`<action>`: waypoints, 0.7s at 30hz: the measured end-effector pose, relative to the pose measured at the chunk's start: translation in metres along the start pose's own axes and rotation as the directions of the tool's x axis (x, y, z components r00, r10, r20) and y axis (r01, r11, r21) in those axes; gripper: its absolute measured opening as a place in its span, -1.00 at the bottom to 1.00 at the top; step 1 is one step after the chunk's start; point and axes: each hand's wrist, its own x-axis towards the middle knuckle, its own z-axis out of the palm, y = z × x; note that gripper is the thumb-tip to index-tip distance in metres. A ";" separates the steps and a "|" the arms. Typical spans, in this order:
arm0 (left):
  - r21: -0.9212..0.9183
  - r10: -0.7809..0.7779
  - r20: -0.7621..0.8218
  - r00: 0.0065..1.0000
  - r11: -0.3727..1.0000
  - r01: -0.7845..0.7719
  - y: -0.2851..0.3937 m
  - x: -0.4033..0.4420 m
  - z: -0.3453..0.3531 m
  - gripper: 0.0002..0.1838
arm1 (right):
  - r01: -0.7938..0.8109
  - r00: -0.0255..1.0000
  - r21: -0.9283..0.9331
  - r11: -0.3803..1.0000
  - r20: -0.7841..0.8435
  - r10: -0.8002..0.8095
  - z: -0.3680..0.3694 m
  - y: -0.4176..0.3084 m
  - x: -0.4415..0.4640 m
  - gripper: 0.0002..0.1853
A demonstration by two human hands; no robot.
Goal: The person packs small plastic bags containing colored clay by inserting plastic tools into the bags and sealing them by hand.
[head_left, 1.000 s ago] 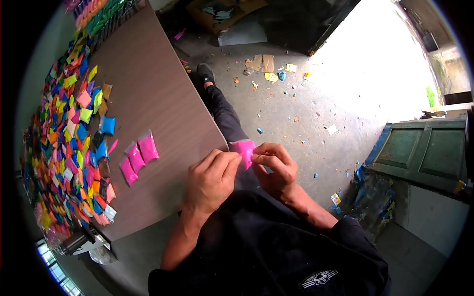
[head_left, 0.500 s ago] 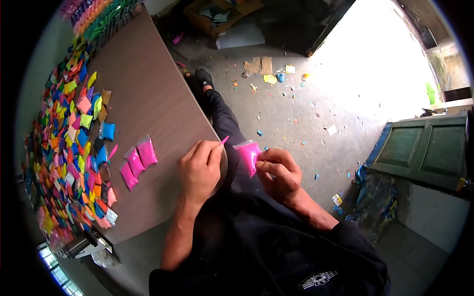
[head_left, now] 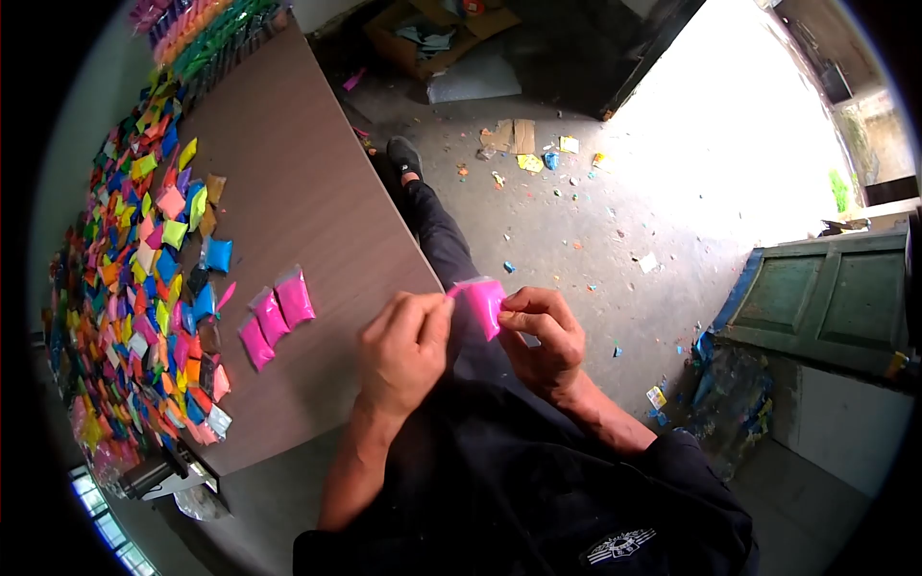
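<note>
My right hand (head_left: 545, 336) pinches the lower right edge of a small clear packet filled with bright pink material (head_left: 483, 302). My left hand (head_left: 403, 341) is closed, thumb against fingers, around a short pink plastic stick (head_left: 455, 291). The stick's tip meets the packet's clear upper left corner; whether it is inside or only against it, I cannot tell. Both hands are above my lap, beside the table edge. On the table to the left lie three similar pink packets (head_left: 272, 315) in an overlapping row.
A large heap of small multicoloured packets (head_left: 144, 278) covers the left side of the brown table (head_left: 288, 163). Another pink stick (head_left: 227, 295) lies by the heap. A cardboard box (head_left: 442, 38) stands on the floor beyond, with scraps scattered about. A green door (head_left: 831, 307) is at right.
My left hand has moved right, bringing the pink stick from a gap away to the packet's top corner. My right hand still holds the packet in nearly the same place.
</note>
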 end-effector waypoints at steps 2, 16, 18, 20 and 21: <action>0.005 0.022 0.031 0.999 1.000 -0.022 -0.003 -0.004 0.004 -0.92 | 0.027 1.000 0.018 0.999 0.006 -0.027 0.002 -0.002 0.000 -0.72; -0.047 -0.125 0.140 0.982 0.990 0.133 -0.013 0.000 -0.017 -0.93 | 0.241 0.951 0.066 0.968 0.185 -0.249 0.003 0.011 -0.006 -0.78; 0.011 -0.148 0.117 0.982 0.989 0.148 -0.026 0.003 -0.014 -0.91 | 0.253 0.943 0.090 0.963 0.198 -0.267 0.001 0.011 -0.005 -0.77; -0.026 -0.196 0.111 0.974 0.980 0.200 -0.023 0.003 -0.021 -0.91 | 0.251 0.939 0.112 0.961 0.213 -0.270 0.000 0.013 -0.006 -0.76; -0.061 -0.245 0.108 0.963 0.966 0.253 -0.019 0.004 -0.025 -0.91 | 0.249 0.939 0.113 0.962 0.214 -0.268 0.001 0.014 -0.008 -0.76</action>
